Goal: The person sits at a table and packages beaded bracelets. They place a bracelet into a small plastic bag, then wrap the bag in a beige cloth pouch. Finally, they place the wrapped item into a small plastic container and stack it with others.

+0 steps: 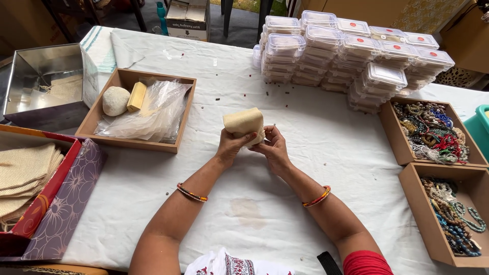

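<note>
Left hand point(232, 145) and right hand point(272, 147): both closed round small beige cloth pouch point(244, 123), held upright just above white-clothed table point(316, 153), centre. Step, by the look: closing/shaping pouch. Next move likely needs firm pinch at base w/ steady hold. Nearby: wooden tray w/ pale stone point(115, 100), stacked clear lidded boxes point(351, 51).

beige pouch point(244, 122), white tablecloth point(305, 153), floral purple lid point(69, 203)

Craft workshop: bead trays point(433, 133), stacked plastic boxes point(351, 51), cloth-covered table point(305, 153).
</note>
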